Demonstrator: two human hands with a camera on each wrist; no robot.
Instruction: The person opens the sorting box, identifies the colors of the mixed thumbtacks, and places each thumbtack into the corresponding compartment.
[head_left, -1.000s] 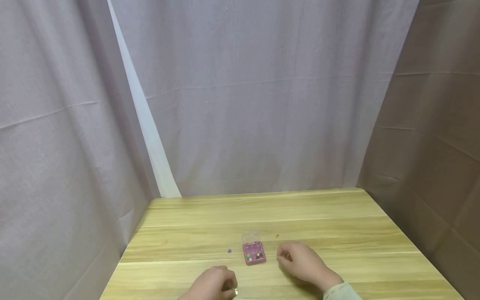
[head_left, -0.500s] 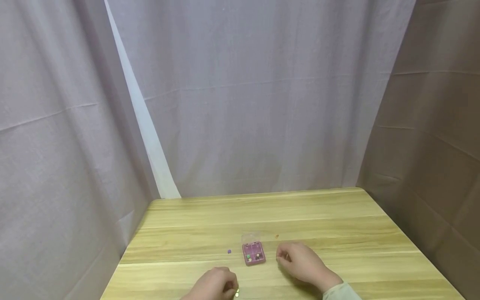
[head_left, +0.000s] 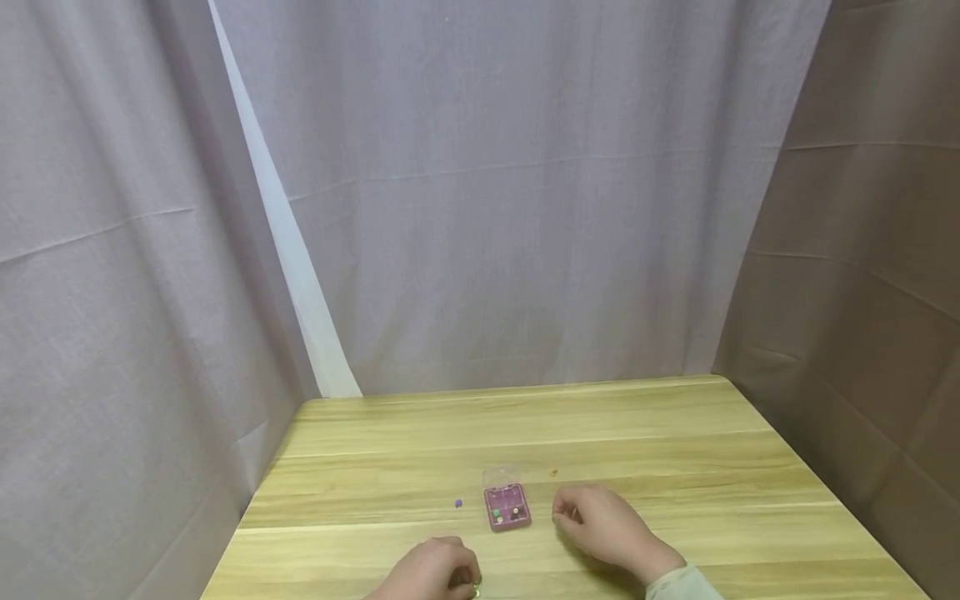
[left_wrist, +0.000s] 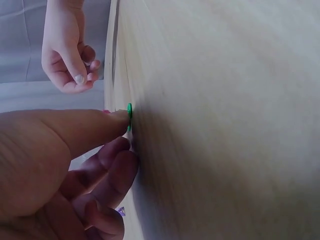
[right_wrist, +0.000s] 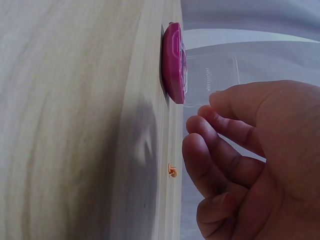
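Observation:
My left hand (head_left: 429, 570) is low at the table's front, its thumb and fingers pinching a small green thumbtack (left_wrist: 130, 116) at the tabletop. Part of the tack is behind the thumb. My right hand (head_left: 603, 527) hovers by the table with loosely curled fingers and nothing in them. Between the hands lies a purple-pink case (head_left: 508, 518), its clear lid (head_left: 502, 476) raised at the back. Small green, pale and dark pieces sit in its front compartments. In the right wrist view the case is beyond the right fingertips, not touching them.
Left of the case lies a small purple piece (head_left: 459, 503). Orange thumbtacks (right_wrist: 172, 171) are behind the right hand on the wooden table (head_left: 637, 425). Grey curtains (head_left: 525, 208) hang behind the table and at both sides.
The left hand has shifted slightly right and toward the front edge, with the small shiny pieces at its fingertips. The right hand and the case stay in place.

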